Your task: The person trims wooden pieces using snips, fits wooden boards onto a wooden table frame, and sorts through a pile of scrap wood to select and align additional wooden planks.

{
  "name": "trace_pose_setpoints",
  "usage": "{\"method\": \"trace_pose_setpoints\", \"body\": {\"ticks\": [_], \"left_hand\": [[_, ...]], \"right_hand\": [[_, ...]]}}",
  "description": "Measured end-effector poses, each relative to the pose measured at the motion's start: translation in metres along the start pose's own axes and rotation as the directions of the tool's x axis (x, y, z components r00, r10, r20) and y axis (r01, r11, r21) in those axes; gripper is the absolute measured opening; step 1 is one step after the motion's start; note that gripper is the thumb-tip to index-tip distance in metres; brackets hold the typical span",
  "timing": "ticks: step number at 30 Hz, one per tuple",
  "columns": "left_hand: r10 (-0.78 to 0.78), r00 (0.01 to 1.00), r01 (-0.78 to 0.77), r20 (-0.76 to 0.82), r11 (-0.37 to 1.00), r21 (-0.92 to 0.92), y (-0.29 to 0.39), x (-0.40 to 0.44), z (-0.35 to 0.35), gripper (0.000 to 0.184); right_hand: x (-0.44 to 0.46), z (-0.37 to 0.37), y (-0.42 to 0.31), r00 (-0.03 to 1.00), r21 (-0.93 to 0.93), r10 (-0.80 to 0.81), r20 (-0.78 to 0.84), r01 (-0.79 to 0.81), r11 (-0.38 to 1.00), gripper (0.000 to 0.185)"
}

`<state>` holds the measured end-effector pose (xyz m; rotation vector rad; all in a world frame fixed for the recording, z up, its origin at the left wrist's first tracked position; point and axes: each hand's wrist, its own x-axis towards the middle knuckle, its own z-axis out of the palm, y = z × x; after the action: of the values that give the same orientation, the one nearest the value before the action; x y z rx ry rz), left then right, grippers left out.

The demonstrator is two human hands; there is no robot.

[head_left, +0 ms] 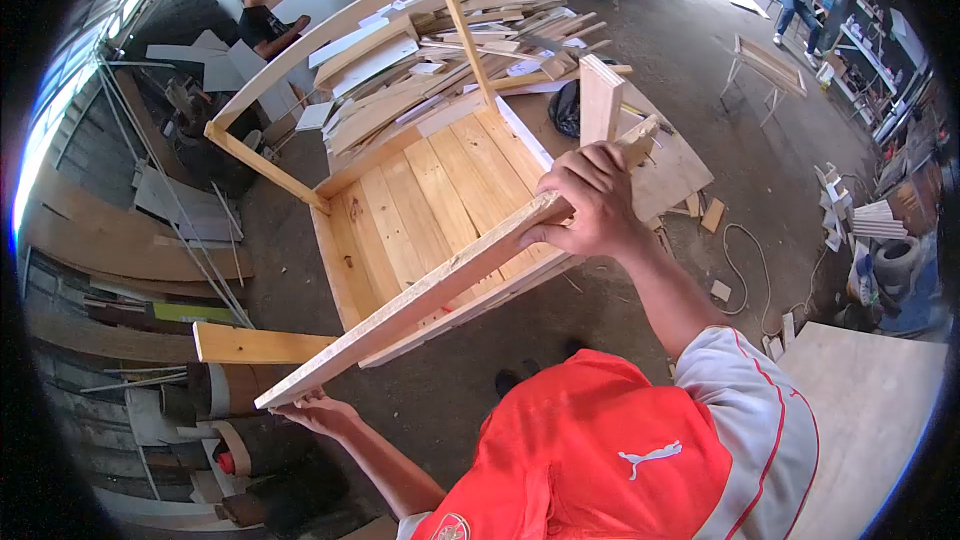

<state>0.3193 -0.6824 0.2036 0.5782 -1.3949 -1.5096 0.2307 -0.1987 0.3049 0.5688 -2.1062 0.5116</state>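
Observation:
A long wooden board [420,302] slants across the near side of a wooden furniture frame. My left hand [322,414] grips its lower-left end from beneath, the fingers partly hidden by the wood. Towards the upper right, my right hand [592,202] is wrapped over the board, thumb on the near side. Close beside that hand rises a short wooden post [601,100]; another leg [265,345] sticks out at the lower left. The frame has a slatted plank panel [425,195], and a far rail [330,52] joins two uprights.
Behind the frame lies a heap of timber offcuts [470,40]. One person [265,25] is at the back left, another [798,5] at the far right near a trestle [765,65]. A cable [745,260] lies on the floor. A pale sheet [860,420] is at my right.

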Motion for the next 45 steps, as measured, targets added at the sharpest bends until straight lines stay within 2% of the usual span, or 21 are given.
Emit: {"method": "trace_pose_setpoints", "body": {"ticks": [7,8,11,12,15,19,20,23,24,27,28,29,31,32,33,35,38,45], "left_hand": [[-0.055,0.993,0.057,0.102,0.998,-0.020,-0.006,0.021,-0.012,0.072],[-0.096,0.994,0.098,0.053,0.995,-0.028,-0.012,0.021,-0.014,0.072],[-0.169,0.980,0.166,0.107,0.986,0.034,-0.025,0.028,-0.022,0.072],[-0.175,0.982,0.172,0.066,0.984,0.055,-0.025,0.029,-0.019,0.072],[-0.093,0.995,0.088,0.047,0.990,0.110,-0.031,0.039,-0.018,0.081],[0.121,0.992,-0.122,0.024,0.991,0.057,-0.047,0.072,-0.025,0.076],[0.176,0.983,-0.180,0.042,0.978,0.103,-0.052,0.083,-0.028,0.071],[0.245,0.970,-0.244,0.002,0.966,0.087,-0.055,0.103,-0.025,0.069],[0.265,0.964,-0.265,-0.001,0.963,0.050,-0.046,0.107,-0.016,0.060],[0.285,0.958,-0.284,-0.022,0.958,0.028,-0.042,0.114,-0.011,0.061],[0.332,0.943,-0.330,-0.014,0.941,0.071,-0.038,0.114,-0.008,0.063],[0.327,0.943,-0.318,-0.054,0.939,0.132,-0.035,0.112,-0.005,0.062],[0.342,0.939,-0.340,-0.032,0.938,0.067,-0.035,0.114,-0.002,0.062],[0.392,0.920,-0.385,-0.016,0.910,0.154,-0.032,0.114,-0.001,0.063],[0.379,0.925,-0.378,0.007,0.920,0.100,-0.032,0.118,0.001,0.064],[0.373,0.928,-0.368,-0.007,0.918,0.150,-0.033,0.119,0.001,0.065],[0.334,0.942,-0.325,-0.035,0.933,0.156,-0.021,0.118,0.012,0.076],[0.367,0.930,-0.363,-0.014,0.923,0.130,-0.026,0.129,0.012,0.075]], "right_hand": [[0.008,0.013,-0.009,1.000,-0.019,0.017,-0.013,-0.017,1.000,0.057],[0.007,0.014,-0.009,1.000,-0.016,0.023,-0.018,-0.023,1.000,0.058],[0.007,0.014,-0.010,0.999,-0.025,0.040,0.007,-0.040,0.999,0.059],[0.006,0.014,-0.009,0.999,-0.041,0.049,0.024,-0.048,0.998,0.059],[0.009,0.018,-0.010,0.998,-0.050,0.054,0.016,-0.053,0.997,0.057],[0.013,0.022,-0.009,0.999,-0.051,0.042,-0.005,-0.043,0.998,0.058],[0.014,0.023,-0.009,0.999,-0.042,0.045,-0.005,-0.045,0.998,0.059],[0.019,0.027,-0.011,0.999,-0.023,0.047,-0.009,-0.047,0.999,0.059],[0.021,0.026,-0.010,0.999,-0.029,0.046,-0.013,-0.046,0.999,0.059],[0.025,0.026,-0.011,0.999,-0.025,0.018,-0.043,-0.019,1.000,0.060],[0.028,0.025,-0.012,0.998,-0.030,0.006,-0.055,-0.007,1.000,0.059],[0.030,0.023,-0.012,0.998,-0.041,-0.004,-0.068,0.001,0.999,0.059],[0.029,0.025,-0.010,0.998,-0.064,-0.004,-0.070,-0.001,0.998,0.060],[0.030,0.024,-0.011,0.997,-0.062,-0.005,-0.073,0.000,0.998,0.061],[0.031,0.024,-0.011,0.997,-0.058,-0.006,-0.076,0.002,0.998,0.061],[0.032,0.024,-0.013,0.996,-0.049,0.001,-0.084,-0.005,0.999,0.061],[0.034,0.025,-0.013,0.995,-0.054,0.000,-0.101,-0.005,0.999,0.061],[0.038,0.024,-0.016,0.993,-0.055,0.004,-0.118,-0.010,0.998,0.060]]}}
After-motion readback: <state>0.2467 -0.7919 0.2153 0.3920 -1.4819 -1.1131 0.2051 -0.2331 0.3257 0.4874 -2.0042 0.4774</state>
